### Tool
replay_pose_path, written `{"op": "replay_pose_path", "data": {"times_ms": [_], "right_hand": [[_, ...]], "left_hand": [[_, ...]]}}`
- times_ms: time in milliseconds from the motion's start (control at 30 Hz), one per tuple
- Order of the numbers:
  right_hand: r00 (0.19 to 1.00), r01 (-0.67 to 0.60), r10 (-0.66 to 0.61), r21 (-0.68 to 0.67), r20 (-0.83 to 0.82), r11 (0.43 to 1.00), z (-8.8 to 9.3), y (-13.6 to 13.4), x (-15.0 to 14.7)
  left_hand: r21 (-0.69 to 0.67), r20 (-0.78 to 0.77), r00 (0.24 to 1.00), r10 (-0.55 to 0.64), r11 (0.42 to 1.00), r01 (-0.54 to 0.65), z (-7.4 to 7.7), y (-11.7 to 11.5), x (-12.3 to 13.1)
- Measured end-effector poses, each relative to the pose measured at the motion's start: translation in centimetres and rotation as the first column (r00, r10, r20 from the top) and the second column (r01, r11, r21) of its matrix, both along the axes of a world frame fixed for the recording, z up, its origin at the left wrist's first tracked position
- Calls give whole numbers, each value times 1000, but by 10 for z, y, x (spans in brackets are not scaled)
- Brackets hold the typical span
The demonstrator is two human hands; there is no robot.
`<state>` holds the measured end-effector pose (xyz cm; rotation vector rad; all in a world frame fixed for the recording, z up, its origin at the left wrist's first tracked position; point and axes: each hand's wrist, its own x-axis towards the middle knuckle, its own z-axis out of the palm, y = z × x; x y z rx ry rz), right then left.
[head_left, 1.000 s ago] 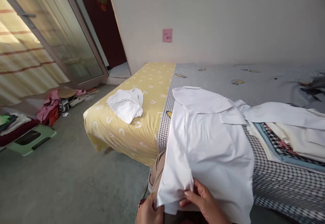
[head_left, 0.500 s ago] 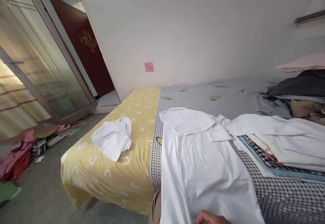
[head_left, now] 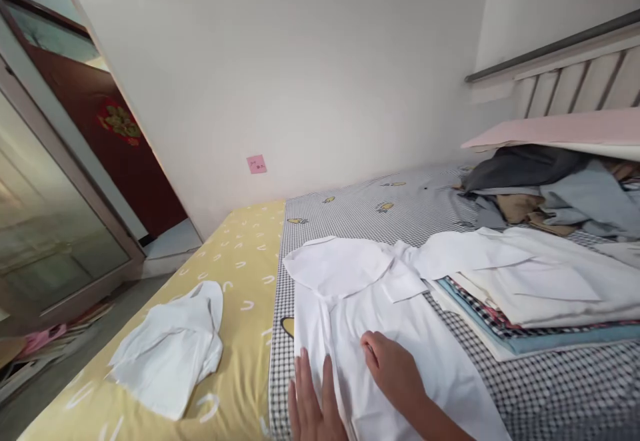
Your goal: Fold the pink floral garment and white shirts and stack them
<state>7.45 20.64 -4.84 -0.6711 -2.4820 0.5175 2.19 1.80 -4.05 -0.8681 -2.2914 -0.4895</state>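
Note:
A white shirt [head_left: 400, 334] lies spread, collar away from me, on the black-and-white checked bed cover [head_left: 565, 388]. My left hand [head_left: 313, 404] rests flat on the shirt's left front edge, fingers stretched out. My right hand [head_left: 393, 371] presses on the middle of the shirt with its fingers curled downward against the cloth. One sleeve of the shirt [head_left: 500, 251] runs to the right over a stack of folded clothes [head_left: 540, 308].
A crumpled white garment [head_left: 167, 351] lies on the yellow sheet [head_left: 235, 281] to the left. Dark and grey clothes [head_left: 550, 188] are heaped at the back right under a pink board [head_left: 560, 131]. A glass door [head_left: 45, 228] and floor clutter are at far left.
The view has lifted and swung right. Both hands have moved from the shirt's lower hem, which they were pinching, up onto the shirt's body, where they now lie on the cloth.

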Motion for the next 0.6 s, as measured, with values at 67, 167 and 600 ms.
{"op": "replay_pose_path", "data": {"times_ms": [67, 167, 600], "right_hand": [[1000, 6, -6, 38, -11, 999, -5, -1, -2], [1000, -1, 2, 51, -19, 999, -5, -2, -1], [991, -132, 135, -398, -21, 908, 54, 65, -89]], "left_hand": [[72, -7, 997, -77, 994, 78, 4, 40, -25], [54, 207, 977, -43, 998, 32, 13, 80, -71], [-257, 205, 968, 148, 962, -92, -20, 93, -107]]}}
